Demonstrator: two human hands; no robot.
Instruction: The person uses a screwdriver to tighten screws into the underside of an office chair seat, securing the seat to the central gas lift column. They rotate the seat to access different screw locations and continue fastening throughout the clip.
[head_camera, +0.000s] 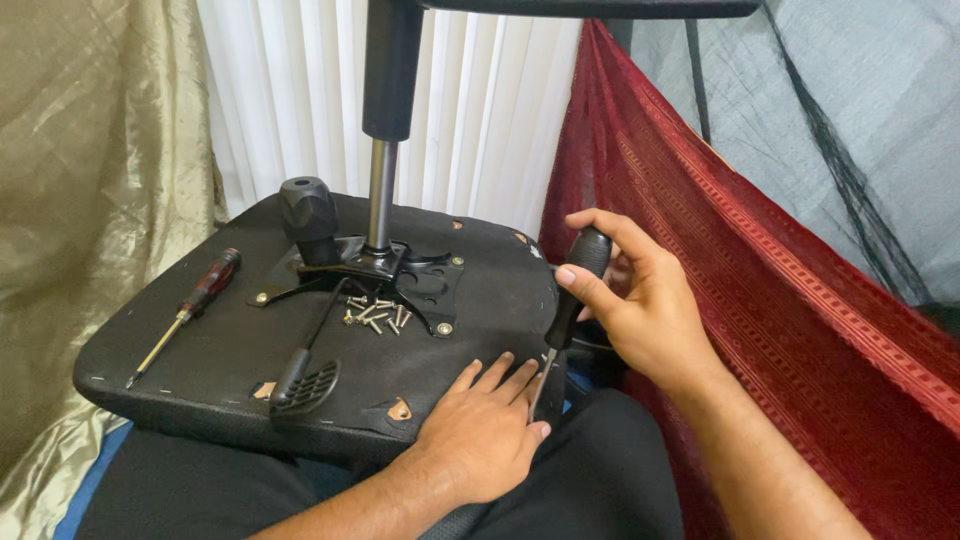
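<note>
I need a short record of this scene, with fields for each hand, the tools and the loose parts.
Left hand: flat on the upturned chair seat, near edge
Right hand: grips black-handled screwdriver, tip down beside the left fingers
Second tool: red-handled screwdriver lying on the seat, left side
Loose parts: pile of screws by the metal mounting plate
Lever: black paddle handle

Soft, even daylight comes through the white curtain (300, 90) behind. Shadows are faint, the black seat (200, 340) shows no glare, and focus is sharp throughout.
</note>
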